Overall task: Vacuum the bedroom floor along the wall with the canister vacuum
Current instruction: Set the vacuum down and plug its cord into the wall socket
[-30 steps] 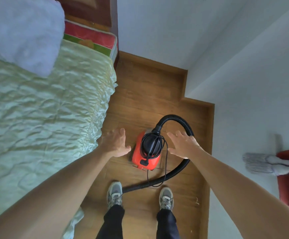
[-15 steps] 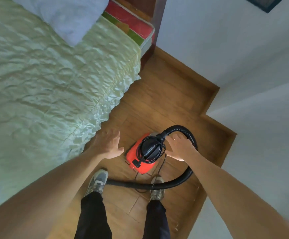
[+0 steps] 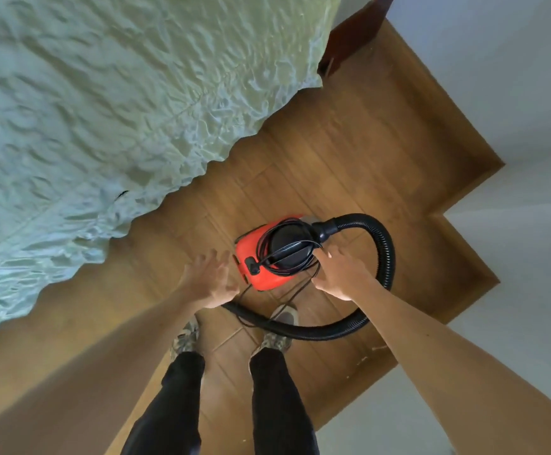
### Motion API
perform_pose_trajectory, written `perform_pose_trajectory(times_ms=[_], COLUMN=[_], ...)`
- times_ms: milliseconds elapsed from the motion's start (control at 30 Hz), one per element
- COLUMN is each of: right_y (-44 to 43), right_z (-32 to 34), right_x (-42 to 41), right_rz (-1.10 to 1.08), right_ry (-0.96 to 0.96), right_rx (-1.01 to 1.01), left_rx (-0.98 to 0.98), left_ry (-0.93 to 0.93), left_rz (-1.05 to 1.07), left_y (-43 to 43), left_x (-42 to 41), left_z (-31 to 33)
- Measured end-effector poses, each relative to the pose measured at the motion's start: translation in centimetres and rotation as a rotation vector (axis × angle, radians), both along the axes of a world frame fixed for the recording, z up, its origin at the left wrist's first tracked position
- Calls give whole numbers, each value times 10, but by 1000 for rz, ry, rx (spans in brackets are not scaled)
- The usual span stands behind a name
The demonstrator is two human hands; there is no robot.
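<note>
A red canister vacuum [image 3: 259,269] with a black top stands on the wood floor just ahead of my shoes. A black power cord [image 3: 269,254] is wound around its top, and loose loops hang down toward my feet. Its ribbed black hose [image 3: 386,254] arcs out to the right and curls back across the floor in front of my shoes. My left hand [image 3: 210,280] hovers with spread fingers just left of the canister, holding nothing. My right hand [image 3: 341,274] is at the canister's right edge, its fingertips touching the cord coil.
A bed with a pale green quilted cover [image 3: 109,119] fills the left side, its edge close to the vacuum. White walls with a wooden skirting board [image 3: 471,192] step around a corner on the right. The strip of wood floor [image 3: 349,152] between bed and wall is narrow.
The view has swung left and down over the bed. Both hands have dropped closer to the canister. My right hand slid from the hose joint to the cord coil.
</note>
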State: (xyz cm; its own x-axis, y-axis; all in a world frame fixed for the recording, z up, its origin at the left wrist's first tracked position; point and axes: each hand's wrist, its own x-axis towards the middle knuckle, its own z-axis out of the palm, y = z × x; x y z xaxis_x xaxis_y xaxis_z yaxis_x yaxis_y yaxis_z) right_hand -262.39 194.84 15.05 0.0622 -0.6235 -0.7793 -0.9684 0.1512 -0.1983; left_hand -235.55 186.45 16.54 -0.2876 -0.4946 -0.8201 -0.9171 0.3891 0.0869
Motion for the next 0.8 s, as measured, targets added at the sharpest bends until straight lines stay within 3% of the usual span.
perform_pose_trajectory(times_ms=[467,800], right_y=[-54,-54], right_z=[-110,-143], right_x=[18,20], right_rz=[152,195], right_ry=[-22,-127], right_rx=[-152,-254], left_rx=[25,-31], left_ry=[213,305], left_rz=[251,404], left_y=[34,46], left_x=[-8,-22], left_z=[-133,-192])
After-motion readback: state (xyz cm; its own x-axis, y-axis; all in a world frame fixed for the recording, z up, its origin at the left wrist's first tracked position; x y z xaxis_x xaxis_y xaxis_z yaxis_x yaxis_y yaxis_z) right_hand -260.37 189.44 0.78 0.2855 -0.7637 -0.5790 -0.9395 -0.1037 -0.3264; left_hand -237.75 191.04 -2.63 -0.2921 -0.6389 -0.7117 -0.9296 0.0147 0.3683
